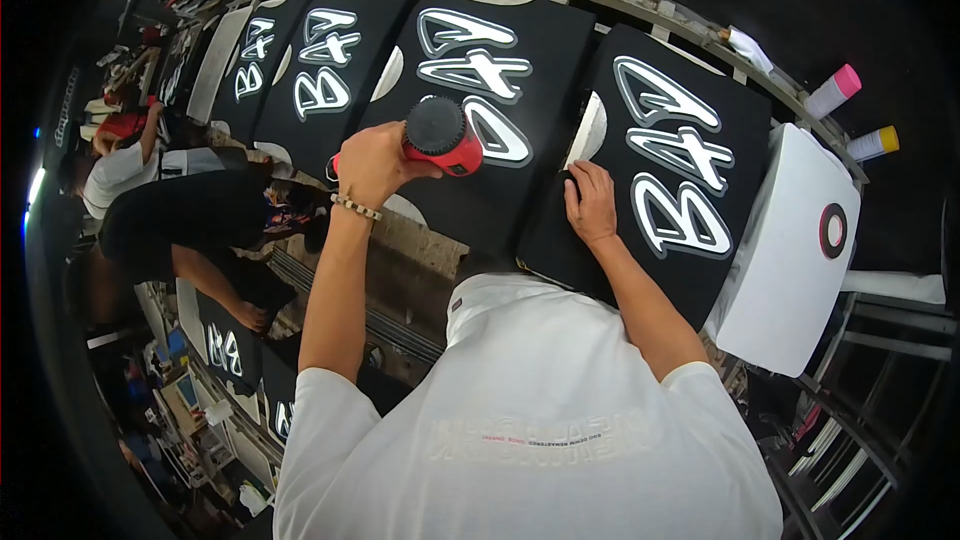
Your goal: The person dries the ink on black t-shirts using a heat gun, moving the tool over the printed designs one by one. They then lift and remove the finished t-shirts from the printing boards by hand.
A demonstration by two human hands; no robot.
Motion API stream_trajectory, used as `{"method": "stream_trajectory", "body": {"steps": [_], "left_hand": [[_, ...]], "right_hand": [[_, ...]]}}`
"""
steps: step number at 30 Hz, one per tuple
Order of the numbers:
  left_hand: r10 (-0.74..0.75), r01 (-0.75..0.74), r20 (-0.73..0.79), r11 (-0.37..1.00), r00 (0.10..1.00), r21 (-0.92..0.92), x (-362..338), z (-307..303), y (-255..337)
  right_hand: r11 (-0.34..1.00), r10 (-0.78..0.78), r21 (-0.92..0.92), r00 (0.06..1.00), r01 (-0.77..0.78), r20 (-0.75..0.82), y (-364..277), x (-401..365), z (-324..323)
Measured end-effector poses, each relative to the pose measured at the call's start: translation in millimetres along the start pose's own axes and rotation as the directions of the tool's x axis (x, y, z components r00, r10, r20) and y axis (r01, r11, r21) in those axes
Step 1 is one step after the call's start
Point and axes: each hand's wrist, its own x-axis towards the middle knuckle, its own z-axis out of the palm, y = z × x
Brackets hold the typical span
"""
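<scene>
The left hand (372, 165) grips a red tool (460, 152) above black cloth (545, 40) reading "BAY" in grey-outlined white. The right hand (594, 204), fingers loosely bent, touches a matching piece (742, 110).

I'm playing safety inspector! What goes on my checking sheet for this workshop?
Surface: a pale, marked rail runs along the far side of the row.
Job's things: black cloths with white BAY letters lie in a row; a white cloth with a dark ring sits at the right end.
Clutter: a pink-capped container and a yellow-capped container are by the rail.
Hands: left hand grips a red tool over a black cloth; right hand rests flat near a cloth's edge.
Cables: nothing seen.
Surroundings: people at left; busy, blurry background.
</scene>
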Motion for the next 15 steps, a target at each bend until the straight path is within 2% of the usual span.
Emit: {"method": "stream_trajectory", "body": {"steps": [10,15], "left_hand": [[0.077,-0.092,-0.126,0.99,0.989,-0.111,15,23,-4],[0.176,-0.189,-0.096,0.969,0.98,-0.158,36,23,3]], "right_hand": [[0.999,0.007,-0.053,1.0,-0.007,0.005,-5,4,-1],[0.992,0.013,-0.123,1.0,-0.009,0.025,-10,5,-2]]}}
